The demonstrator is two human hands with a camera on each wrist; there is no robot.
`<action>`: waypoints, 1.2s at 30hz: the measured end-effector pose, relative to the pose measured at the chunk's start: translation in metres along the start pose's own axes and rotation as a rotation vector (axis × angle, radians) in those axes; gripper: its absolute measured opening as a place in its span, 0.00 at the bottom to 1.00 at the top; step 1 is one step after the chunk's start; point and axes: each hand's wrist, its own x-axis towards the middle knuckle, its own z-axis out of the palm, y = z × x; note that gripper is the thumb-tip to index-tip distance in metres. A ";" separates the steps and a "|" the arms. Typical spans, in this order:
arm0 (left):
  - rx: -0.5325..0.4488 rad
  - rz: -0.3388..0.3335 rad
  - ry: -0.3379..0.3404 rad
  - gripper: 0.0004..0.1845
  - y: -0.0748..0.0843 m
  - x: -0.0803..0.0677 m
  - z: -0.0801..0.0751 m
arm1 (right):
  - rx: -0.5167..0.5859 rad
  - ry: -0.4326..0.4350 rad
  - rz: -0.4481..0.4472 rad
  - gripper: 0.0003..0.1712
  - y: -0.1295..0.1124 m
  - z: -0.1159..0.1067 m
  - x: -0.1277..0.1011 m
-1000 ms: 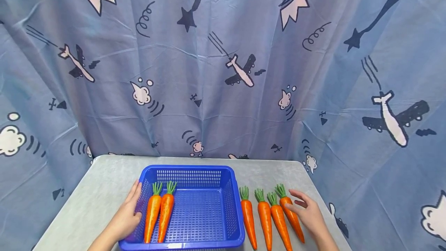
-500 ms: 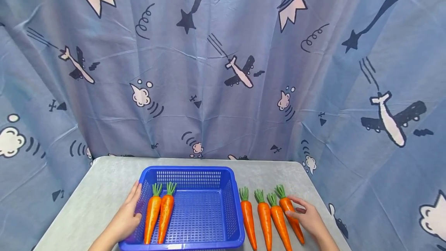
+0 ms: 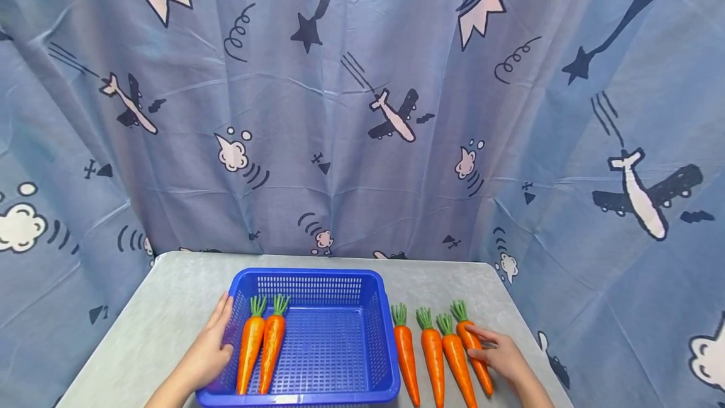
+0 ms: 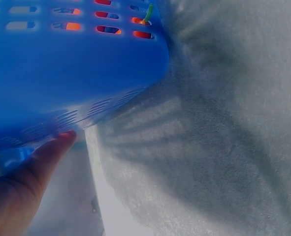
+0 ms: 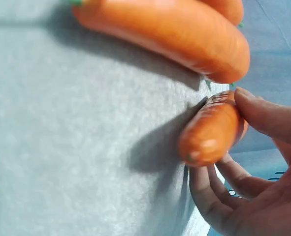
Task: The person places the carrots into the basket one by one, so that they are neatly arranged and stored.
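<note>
The person's right hand [image 3: 501, 357] is curling its thumb and fingers [image 5: 263, 115] round the rightmost orange plastic carrot with a green leafy top [image 3: 472, 348], which is lying on the pale grey felt-covered table [image 3: 164, 307] at the right end of a row. In the right wrist view that carrot [image 5: 211, 130] is sitting between thumb and fingers, still resting on the table surface. Just to its left three more orange plastic carrots [image 3: 433, 354] are lying side by side, green tops pointing away from the person.

On the other side, the left hand [image 3: 206, 351] is resting with straight fingers flat against the left wall of the blue perforated plastic basket [image 3: 370, 317], gripping nothing; the left wrist view is showing the thumb [image 4: 42, 160] touching the basket's outer wall [image 4: 76, 73]. Inside the basket, against its left side, two orange carrots [image 3: 260, 348] are lying parallel and touching.

Behind the table a blue-grey curtain printed with aeroplanes and clouds [image 3: 362, 112] is hanging as a backdrop.
</note>
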 end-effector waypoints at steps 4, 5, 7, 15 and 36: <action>-0.001 0.001 0.002 0.49 0.000 0.000 0.000 | -0.023 -0.007 -0.018 0.35 -0.002 0.000 0.002; 0.000 -0.001 0.001 0.49 0.000 0.000 0.000 | -0.023 -0.008 -0.020 0.36 -0.002 0.000 0.002; 0.003 -0.004 -0.001 0.49 0.000 0.001 0.000 | -0.022 -0.010 -0.019 0.38 -0.003 0.001 0.003; 0.021 -0.008 -0.014 0.49 -0.001 0.002 -0.001 | 0.036 -0.016 -0.003 0.46 -0.001 0.000 0.007; 0.000 -0.013 -0.022 0.49 -0.003 0.002 0.000 | 0.244 0.000 -0.053 0.46 -0.024 -0.015 -0.009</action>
